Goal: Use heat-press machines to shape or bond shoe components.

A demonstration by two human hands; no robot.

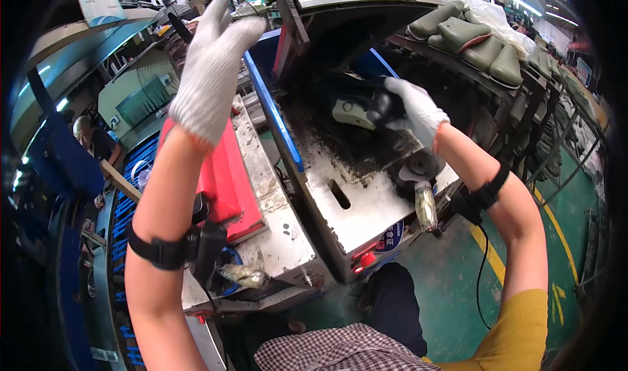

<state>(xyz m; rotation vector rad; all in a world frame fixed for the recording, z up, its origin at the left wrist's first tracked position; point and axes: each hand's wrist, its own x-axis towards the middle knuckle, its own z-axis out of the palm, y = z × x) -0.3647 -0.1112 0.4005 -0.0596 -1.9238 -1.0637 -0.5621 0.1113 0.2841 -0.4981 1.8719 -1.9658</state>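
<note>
My left hand [212, 63], in a white knit glove, is raised beside the left side of a machine's tilted-up lid [340, 34]. Its fingers are stretched and spread, and I see nothing held in it. My right hand [418, 106], gloved the same way, reaches into the machine's dark opening. Its fingers curl over a black rounded piece [386, 106], whose far side is in shadow. Against that piece lies a pale green shoe-like part [353, 114]. Below them is the machine's worn white top [353, 207], blackened near the opening.
Several olive-green shoes [464, 34] stand on a rack at the right. A red panel [226, 181] lies on the bench at the left. On the machine's front are a red knob [364, 260] and a foil-wrapped hose [426, 206]. Another person [98, 142] sits far left.
</note>
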